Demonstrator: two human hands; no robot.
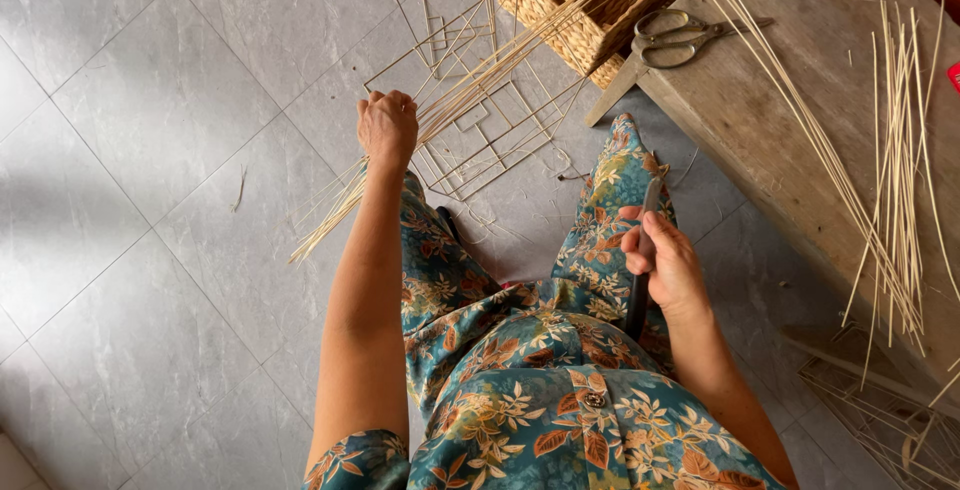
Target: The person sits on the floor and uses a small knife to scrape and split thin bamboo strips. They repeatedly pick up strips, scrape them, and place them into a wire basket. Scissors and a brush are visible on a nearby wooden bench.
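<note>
Meanwhile, the left hand (387,128) is clenching a bundle of thin bamboo strips (470,90) and the right hand (662,262) is gripping a dark knife (642,270), whose blade could likely nick the lap.

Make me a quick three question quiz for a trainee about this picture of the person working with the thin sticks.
1. True or false: the left hand grips a bundle of thin sticks.
2. What lies on the wooden bench near the woven basket? A) a hammer B) scissors C) a cup
3. Fill in: the right hand holds a dark ____ tool against the lap.

Key
1. True; the fingers are closed round the sticks.
2. B; the scissors rest at the bench's end.
3. Slender; its exact kind cannot be told.
</note>
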